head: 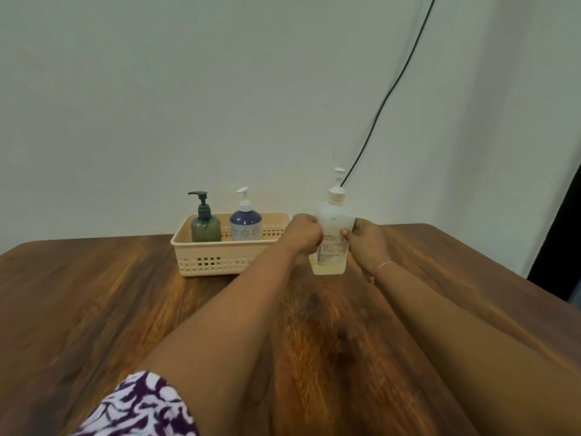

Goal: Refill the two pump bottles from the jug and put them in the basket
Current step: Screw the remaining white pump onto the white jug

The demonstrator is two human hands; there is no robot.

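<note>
A tall clear jug (332, 221) with a white pump top and pale yellow liquid low inside stands upright on the wooden table, just right of the basket. My left hand (304, 231) grips its left side and my right hand (365, 239) grips its right side. The cream plastic basket (217, 261) sits at the back of the table. Inside it stand a dark green pump bottle (205, 226) on the left and a blue and white pump bottle (246, 223) beside it, both upright with their pumps on.
The brown wooden table (94, 309) runs to a pale wall behind. A black cable (390, 96) hangs down the wall behind the jug. The table's right edge (515, 278) lies close to my right arm.
</note>
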